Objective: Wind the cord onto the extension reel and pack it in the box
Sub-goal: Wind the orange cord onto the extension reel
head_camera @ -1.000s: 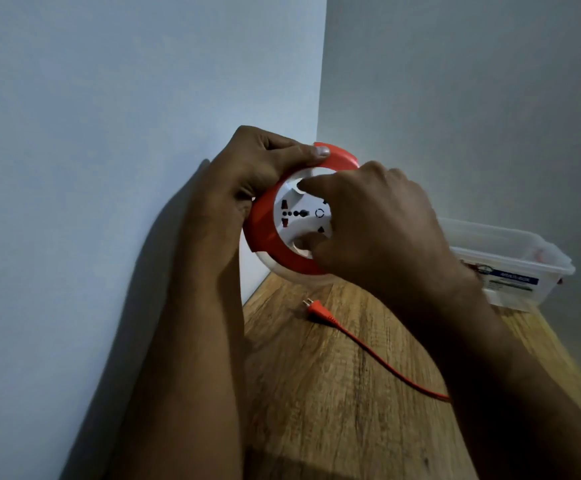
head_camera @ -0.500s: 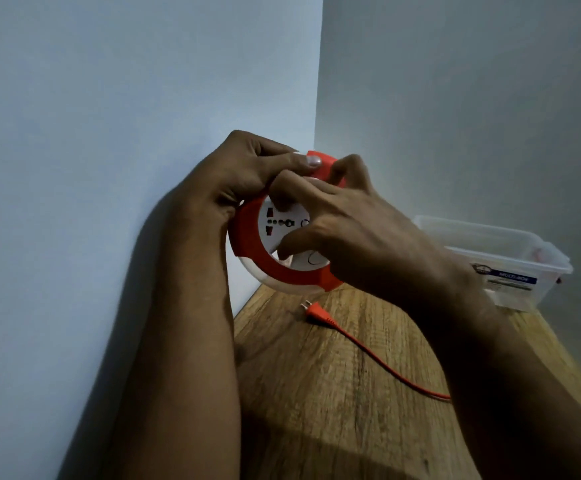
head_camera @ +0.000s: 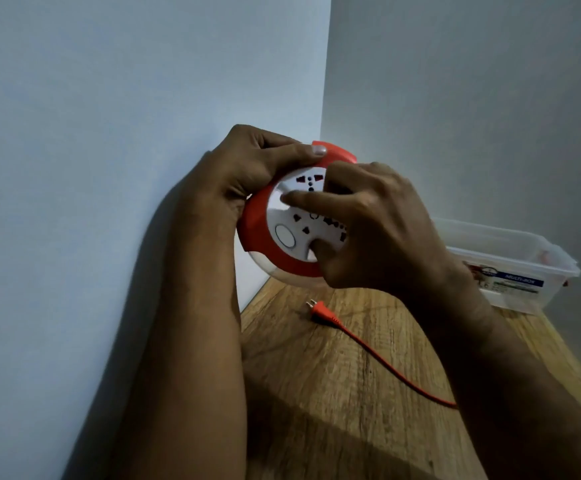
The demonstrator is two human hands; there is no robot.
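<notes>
While the left hand grips the red rim of the extension reel and holds it in the air above the tabletop, near the room's corner, the right hand has its fingers curled onto the white socket face, fingertips set into its recesses as if to turn it. The step in hand looks like winding. To do it well, the left hand should hold the casing fixed while the right turns the face in steady, even strokes, letting the cord feed in without kinks or snags. The reel's flat face tilts toward the camera and slightly right. The cord lies loose on the tabletop, its long axis running diagonally from the lower right to the plug, whose prongs point up-left toward the wall. A clear plastic box waits at the far right, well apart from the reel.
</notes>
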